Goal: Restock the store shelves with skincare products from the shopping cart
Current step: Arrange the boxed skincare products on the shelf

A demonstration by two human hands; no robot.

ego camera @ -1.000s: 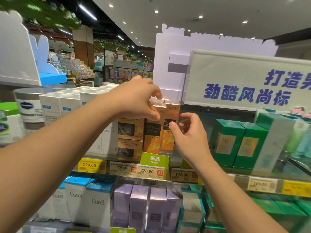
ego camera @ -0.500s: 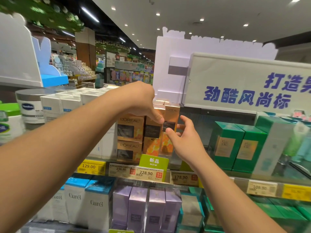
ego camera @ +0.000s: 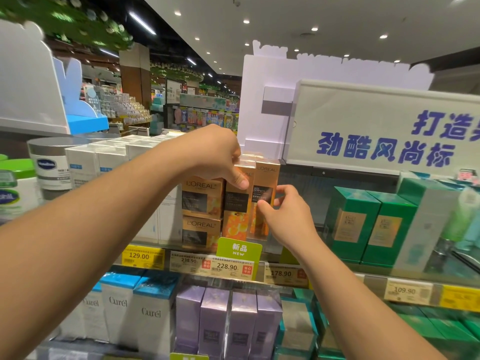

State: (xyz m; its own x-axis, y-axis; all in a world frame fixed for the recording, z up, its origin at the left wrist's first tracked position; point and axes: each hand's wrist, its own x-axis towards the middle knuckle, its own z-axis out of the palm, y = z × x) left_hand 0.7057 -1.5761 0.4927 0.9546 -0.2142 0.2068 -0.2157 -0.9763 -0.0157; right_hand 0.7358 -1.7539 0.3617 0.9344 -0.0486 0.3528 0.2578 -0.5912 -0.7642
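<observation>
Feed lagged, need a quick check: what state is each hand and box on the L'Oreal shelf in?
left hand: grips the left tall L'Oreal box near its top
right hand: pinches the right tall L'Oreal box
both tall boxes: upright, side by side
short L'Oreal boxes: stacked two high

1. Left hand [ego camera: 215, 157]: a second ago its fingers pinched the top of the left tall gold box [ego camera: 237, 203]; now the hand lies lower over that top, thumb pressed on the box front.
2. Right hand [ego camera: 285, 216]: earlier open just beside the right tall gold box [ego camera: 265, 193]; now thumb on its front, fingers round its right edge.
3. Both tall boxes: set further back, upright, side by side.
</observation>
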